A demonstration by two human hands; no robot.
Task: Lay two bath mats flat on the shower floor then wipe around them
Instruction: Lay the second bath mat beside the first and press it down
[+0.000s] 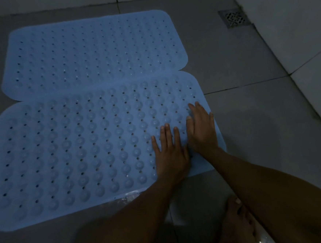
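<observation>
From my seat, starting at the left: the near mat (72,156) lies flat on the grey floor (251,124), its far edge touching the far mat (94,54) — both spread out. Next my left hand (170,154) presses the near mat's right end, fingers straight and spread, gripping nothing. Just beside it my right hand (202,131) does the same, flat near the right edge. Further right sits the drain (233,18). Risk, I judge — uneven pressing could leave cups unstuck, so wiping may shift the mat
</observation>
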